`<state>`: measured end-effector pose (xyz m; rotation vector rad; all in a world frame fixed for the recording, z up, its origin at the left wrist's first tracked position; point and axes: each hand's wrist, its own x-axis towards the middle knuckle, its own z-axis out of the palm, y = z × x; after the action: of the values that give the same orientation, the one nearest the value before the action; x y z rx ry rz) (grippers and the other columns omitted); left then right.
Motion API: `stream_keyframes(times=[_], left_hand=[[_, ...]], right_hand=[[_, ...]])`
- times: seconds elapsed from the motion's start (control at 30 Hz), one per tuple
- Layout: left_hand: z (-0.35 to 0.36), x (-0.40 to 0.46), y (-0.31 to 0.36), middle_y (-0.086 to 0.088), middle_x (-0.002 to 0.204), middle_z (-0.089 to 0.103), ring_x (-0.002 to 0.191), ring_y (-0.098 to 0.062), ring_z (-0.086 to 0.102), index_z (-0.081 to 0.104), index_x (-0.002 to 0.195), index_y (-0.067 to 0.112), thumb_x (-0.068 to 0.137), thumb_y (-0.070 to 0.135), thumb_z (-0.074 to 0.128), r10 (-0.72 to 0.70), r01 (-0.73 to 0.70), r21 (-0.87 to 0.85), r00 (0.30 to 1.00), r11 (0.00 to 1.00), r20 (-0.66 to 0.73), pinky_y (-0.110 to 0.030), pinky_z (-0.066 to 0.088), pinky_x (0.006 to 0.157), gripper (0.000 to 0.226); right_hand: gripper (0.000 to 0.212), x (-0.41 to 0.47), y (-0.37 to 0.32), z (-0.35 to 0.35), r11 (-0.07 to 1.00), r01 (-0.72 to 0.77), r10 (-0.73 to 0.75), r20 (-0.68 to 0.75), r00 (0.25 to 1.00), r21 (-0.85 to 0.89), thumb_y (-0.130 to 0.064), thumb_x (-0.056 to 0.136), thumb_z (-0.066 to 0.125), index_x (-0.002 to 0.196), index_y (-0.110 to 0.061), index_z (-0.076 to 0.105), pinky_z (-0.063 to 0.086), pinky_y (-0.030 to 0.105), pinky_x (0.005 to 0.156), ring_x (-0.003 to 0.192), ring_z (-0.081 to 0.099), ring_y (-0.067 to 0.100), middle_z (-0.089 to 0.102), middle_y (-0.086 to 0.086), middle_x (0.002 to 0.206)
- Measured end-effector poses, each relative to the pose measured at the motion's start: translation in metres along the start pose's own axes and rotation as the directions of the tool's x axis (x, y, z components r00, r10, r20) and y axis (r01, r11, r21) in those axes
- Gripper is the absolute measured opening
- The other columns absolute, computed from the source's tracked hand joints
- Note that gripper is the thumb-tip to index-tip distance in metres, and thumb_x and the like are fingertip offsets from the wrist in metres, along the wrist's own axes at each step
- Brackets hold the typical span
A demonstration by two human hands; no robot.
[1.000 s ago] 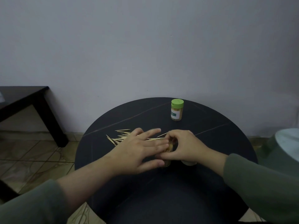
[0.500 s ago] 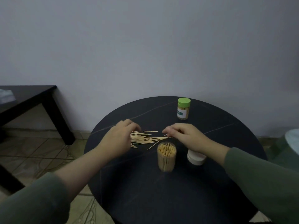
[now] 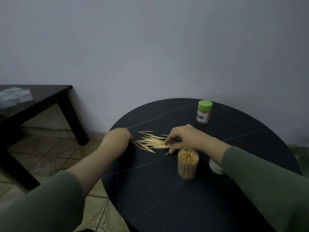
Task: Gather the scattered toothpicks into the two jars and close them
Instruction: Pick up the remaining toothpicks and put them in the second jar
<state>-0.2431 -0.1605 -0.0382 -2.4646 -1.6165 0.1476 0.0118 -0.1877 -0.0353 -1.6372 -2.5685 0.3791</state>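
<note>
Loose toothpicks lie in a heap on the round black table. My left hand sits at the heap's left end with its fingers curled under and hidden. My right hand arches over the right end, with its fingertips on the toothpicks and its thumb tip on the table. An open clear jar packed with toothpicks stands just in front of my right hand. Its white lid lies to the right, partly hidden by my forearm. A second jar with a green lid stands shut at the back.
A dark low table with a pale bundle on it stands at the left, over a tiled floor. A plain wall runs close behind the round table. The table's left edge lies near my left hand.
Both hands have left the open jar and moved to the two ends of the toothpick heap. The right hand has since slid further onto the heap. The view has shifted left.
</note>
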Motion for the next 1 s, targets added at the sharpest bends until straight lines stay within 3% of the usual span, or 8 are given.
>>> stream_keyframes(times=[0.17, 0.33, 0.5, 0.6, 0.67, 0.73, 1.0], left_hand=[[-0.001, 0.004, -0.002, 0.009, 0.123, 0.062, 0.115, -0.013, 0.055, 0.067, 0.116, 0.033, 0.095, 0.023, 0.055, 0.034, -0.034, -0.062, 0.999, 0.998, 0.002, -0.027, 0.046, 0.09, 0.027], [-0.004, 0.001, 0.009, 0.013, 0.118, 0.062, 0.112, -0.01, 0.054, 0.069, 0.109, 0.036, 0.094, 0.029, 0.057, 0.066, -0.069, -0.115, 0.997, 0.991, -0.032, -0.026, 0.046, 0.085, 0.021], [-0.003, 0.004, 0.024, 0.013, 0.118, 0.061, 0.111, -0.009, 0.055, 0.067, 0.11, 0.036, 0.096, 0.029, 0.054, 0.122, -0.133, -0.158, 0.989, 0.978, -0.083, -0.027, 0.048, 0.085, 0.021], [-0.006, 0.007, 0.022, 0.01, 0.133, 0.049, 0.118, -0.011, 0.051, 0.055, 0.13, 0.033, 0.096, 0.032, 0.055, 0.141, -0.154, -0.267, 0.988, 0.951, -0.067, -0.028, 0.046, 0.096, 0.034], [-0.006, 0.007, 0.015, 0.008, 0.145, 0.034, 0.13, -0.014, 0.041, 0.037, 0.146, 0.03, 0.087, 0.043, 0.066, 0.138, -0.1, -0.399, 0.988, 0.912, 0.066, -0.032, 0.038, 0.108, 0.067], [-0.002, 0.006, 0.011, 0.005, 0.154, 0.021, 0.139, -0.018, 0.029, 0.022, 0.152, 0.026, 0.078, 0.055, 0.07, 0.132, -0.054, -0.411, 0.978, 0.91, 0.164, -0.036, 0.03, 0.115, 0.093], [0.008, 0.022, 0.016, 0.006, 0.157, 0.021, 0.138, -0.018, 0.024, 0.018, 0.153, 0.026, 0.086, 0.058, 0.058, 0.131, -0.096, -0.331, 0.988, 0.939, 0.084, -0.039, 0.029, 0.114, 0.084]], right_hand=[[0.047, 0.007, 0.0, 0.003, 0.998, -0.012, 0.008, -0.05, 0.999, -0.066, -0.051, 0.085, 0.064, 0.129, -0.041, 0.054, 0.028, 0.039, 0.103, 0.124, 0.041, 0.011, 0.049, -0.012, 0.135], [0.046, 0.009, -0.005, 0.008, 0.995, -0.045, 0.036, -0.094, 0.995, -0.093, -0.053, 0.088, 0.059, 0.131, -0.038, 0.054, 0.029, 0.04, 0.105, 0.125, 0.039, 0.014, 0.048, -0.009, 0.137], [0.059, 0.011, -0.008, 0.01, 0.986, -0.13, 0.12, -0.1, 0.988, -0.101, -0.057, 0.088, 0.056, 0.141, -0.033, 0.045, 0.026, 0.043, 0.109, 0.131, 0.034, 0.017, 0.043, -0.007, 0.145], [0.064, 0.01, -0.006, 0.009, 0.982, -0.163, 0.154, -0.102, 0.983, -0.094, -0.06, 0.087, 0.055, 0.144, -0.031, 0.042, 0.027, 0.044, 0.11, 0.132, 0.034, 0.018, 0.043, -0.004, 0.145], [0.066, 0.01, -0.005, 0.009, 0.978, -0.178, 0.167, -0.104, 0.98, -0.11, -0.061, 0.086, 0.055, 0.144, -0.031, 0.041, 0.027, 0.044, 0.109, 0.131, 0.034, 0.018, 0.043, -0.003, 0.143], [0.067, 0.01, -0.005, 0.009, 0.975, -0.194, 0.184, -0.09, 0.979, -0.113, -0.062, 0.086, 0.054, 0.144, -0.031, 0.041, 0.028, 0.044, 0.109, 0.131, 0.034, 0.019, 0.042, -0.003, 0.143], [0.061, 0.012, -0.005, 0.01, 0.977, -0.182, 0.175, -0.068, 0.982, -0.114, -0.059, 0.089, 0.053, 0.142, -0.03, 0.045, 0.029, 0.044, 0.107, 0.128, 0.036, 0.019, 0.045, -0.002, 0.139]])
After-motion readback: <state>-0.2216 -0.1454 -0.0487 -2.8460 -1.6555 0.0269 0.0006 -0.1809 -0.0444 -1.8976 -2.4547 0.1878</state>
